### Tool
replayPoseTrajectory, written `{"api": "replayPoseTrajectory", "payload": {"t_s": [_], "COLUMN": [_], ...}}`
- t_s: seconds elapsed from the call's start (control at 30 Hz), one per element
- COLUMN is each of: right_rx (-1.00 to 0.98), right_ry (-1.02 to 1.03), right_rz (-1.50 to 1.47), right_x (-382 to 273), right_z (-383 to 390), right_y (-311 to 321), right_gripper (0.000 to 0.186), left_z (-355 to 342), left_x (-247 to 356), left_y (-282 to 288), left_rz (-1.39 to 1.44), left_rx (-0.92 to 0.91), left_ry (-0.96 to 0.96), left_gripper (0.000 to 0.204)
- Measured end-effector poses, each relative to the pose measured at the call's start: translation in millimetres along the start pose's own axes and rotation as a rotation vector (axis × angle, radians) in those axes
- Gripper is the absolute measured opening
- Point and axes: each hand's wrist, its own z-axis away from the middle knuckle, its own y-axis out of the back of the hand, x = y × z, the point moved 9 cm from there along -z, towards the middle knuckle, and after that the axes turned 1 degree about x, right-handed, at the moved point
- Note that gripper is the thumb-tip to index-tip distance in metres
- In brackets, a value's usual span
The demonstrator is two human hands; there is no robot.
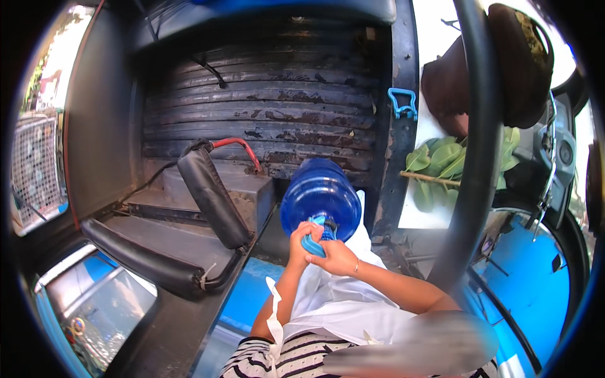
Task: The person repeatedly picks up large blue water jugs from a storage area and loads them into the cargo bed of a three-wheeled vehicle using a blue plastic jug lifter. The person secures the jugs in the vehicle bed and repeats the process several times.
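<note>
A large, clear blue water jug (321,189) is in front of me, its neck toward my body and its base toward the slatted metal floor. Around the neck sits a light blue plastic carry handle (314,246). My left hand (301,242) is closed round this handle from the left. From the right, my right hand (338,257) is closed on the same handle, against the left hand. The fingers partly cover the neck, so its cap cannot be made out clearly. A white apron (340,293) hangs below my hands.
A black padded seat frame (211,195) with a red bar (242,143) stands left of the jug. Another light blue handle (403,104) lies on the metal edge at right. Beyond it are a leafy branch (441,160), a thick black post (479,138) and a dark brown bag (513,69).
</note>
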Motion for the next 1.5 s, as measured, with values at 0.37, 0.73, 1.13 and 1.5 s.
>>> {"api": "replayPoseTrajectory", "payload": {"t_s": [0.37, 0.73, 1.13, 1.5], "right_rx": [0.279, 0.333, 0.51, 0.481], "right_ry": [0.023, -0.354, -0.4, -0.616], "right_rz": [-0.084, -0.203, -0.008, 0.078], "right_x": [12.6, 16.6, 10.8, 14.1], "right_z": [-74.7, -99.3, -108.7, -133.5], "right_y": [138.0, 170.7, 187.3, 214.2], "right_gripper": [0.045, 0.018, 0.023, 0.022], "left_z": [-159.4, -213.4, -166.3, -186.7], "left_x": [34.0, 58.9, -70.0, 14.9], "left_y": [-81.2, -94.2, -22.4, -68.4], "left_rz": [-0.052, -0.188, 0.136, 0.403], "left_rx": [-0.061, -0.315, -0.19, -0.236], "left_ry": [-0.252, -0.375, 0.568, 0.462], "left_gripper": [0.026, 0.041, 0.037, 0.049]}}
